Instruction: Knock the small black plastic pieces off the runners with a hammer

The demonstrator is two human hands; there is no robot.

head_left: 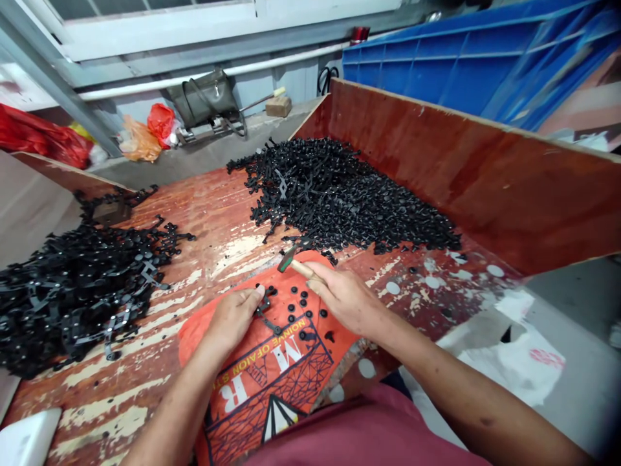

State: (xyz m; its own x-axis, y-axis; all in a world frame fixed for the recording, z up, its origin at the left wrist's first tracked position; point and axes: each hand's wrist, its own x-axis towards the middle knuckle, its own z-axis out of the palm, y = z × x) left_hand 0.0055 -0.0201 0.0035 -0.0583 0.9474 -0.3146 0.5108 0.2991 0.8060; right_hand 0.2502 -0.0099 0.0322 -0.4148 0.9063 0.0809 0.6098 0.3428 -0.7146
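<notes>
A window frame, pale pipe and blue crate stand behind a worn red-brown counter, with a wooden board walling its right side. A grey-green bag sits on the ledge at the far side. Two heaps of black parts lie on the counter: a left heap and a far heap against the board. In front of the person, a printed orange cloth bears scattered small black round pieces. The left hand has its grip pinched on a black linked part at the middle of the cloth. The right hand has its grip wrapped around the wooden handle of a hammer, whose head points away to the left, near the cloth's far edge.
</notes>
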